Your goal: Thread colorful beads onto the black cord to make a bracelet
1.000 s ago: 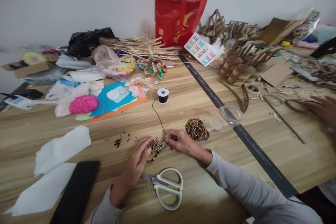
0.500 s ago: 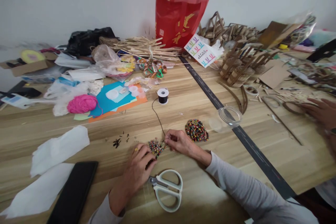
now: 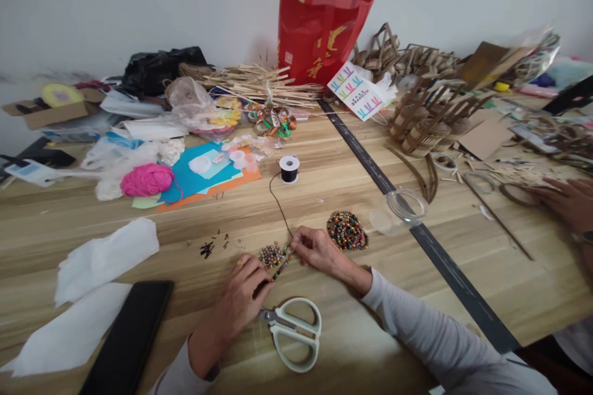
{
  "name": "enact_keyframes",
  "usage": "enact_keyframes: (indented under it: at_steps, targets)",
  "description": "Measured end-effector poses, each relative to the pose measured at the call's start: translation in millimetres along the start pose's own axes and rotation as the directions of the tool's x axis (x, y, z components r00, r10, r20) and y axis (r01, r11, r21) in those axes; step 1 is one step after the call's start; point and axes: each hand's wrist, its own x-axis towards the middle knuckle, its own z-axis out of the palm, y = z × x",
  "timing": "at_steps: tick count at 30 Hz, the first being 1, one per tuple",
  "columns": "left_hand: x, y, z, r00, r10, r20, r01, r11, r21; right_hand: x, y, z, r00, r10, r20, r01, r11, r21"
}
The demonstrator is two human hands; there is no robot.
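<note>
Between my hands runs a short string of colored beads [image 3: 282,266]. My left hand [image 3: 245,287] pinches its lower end. The thumb and fingertips of my right hand [image 3: 314,249] are closed on the black cord [image 3: 280,205] at the upper end. From there the cord leads back to a white-flanged spool [image 3: 289,170]. A small heap of loose beads [image 3: 271,254] lies on the table just beyond my left fingertips. Right of my right hand sits a larger coiled pile of beads [image 3: 347,230]. White-handled scissors [image 3: 296,333] lie below my hands, their blade tips partly hidden by my left hand.
Black cord scraps [image 3: 207,250] lie left of the beads. A black flat case [image 3: 127,339] and white paper sheets [image 3: 106,253] are at left. Pink yarn [image 3: 147,179], a red bag [image 3: 324,28] and small woven baskets [image 3: 424,133] stand farther back. Another person's hand [image 3: 567,197] rests at right.
My left hand has shifted slightly left, and the beaded string between my hands shows more clearly. My right hand keeps its pinch in nearly the same place. The view has moved a little.
</note>
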Motion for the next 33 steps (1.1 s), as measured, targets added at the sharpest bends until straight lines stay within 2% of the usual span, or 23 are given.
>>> enact_keyframes:
  at_steps: [6, 9, 14, 18, 22, 28, 33]
  targets:
    - [-0.6, -1.4, -2.1, 1.000, 0.008, 0.005, -0.008, 1.000, -0.020, -1.7, 3.2, 5.2, 0.982, -0.174, -0.078, 0.154, 0.967, -0.205]
    - [0.7, -0.9, -4.7, 1.000, -0.003, 0.013, 0.003, 0.998, -0.057, -3.0, 4.0, 8.2, 0.972, -0.222, -0.080, 0.196, 0.948, -0.250]
    - [3.2, 0.9, -8.3, 1.000, -0.002, -0.021, 0.000, 0.994, -0.109, -4.0, 2.8, 8.5, 0.972, -0.220, -0.080, 0.194, 0.947, -0.256]
    - [3.7, 4.7, -7.5, 1.000, 0.021, 0.023, -0.018, 0.992, -0.121, -3.4, 3.2, 6.7, 0.977, -0.202, -0.074, 0.179, 0.954, -0.239]
    - [5.1, 8.9, -4.5, 0.997, 0.018, 0.075, -0.013, 0.998, -0.056, -3.0, 4.4, 7.0, 0.976, -0.207, -0.070, 0.185, 0.953, -0.239]
    - [11.5, 12.6, -7.7, 0.993, 0.071, 0.099, -0.076, 0.996, 0.047, -3.2, 4.7, 7.8, 0.972, -0.224, -0.073, 0.200, 0.949, -0.244]
    - [10.8, 11.3, -9.1, 0.989, 0.074, 0.125, -0.084, 0.993, 0.080, -2.6, 5.4, 7.8, 0.971, -0.224, -0.085, 0.199, 0.951, -0.235]
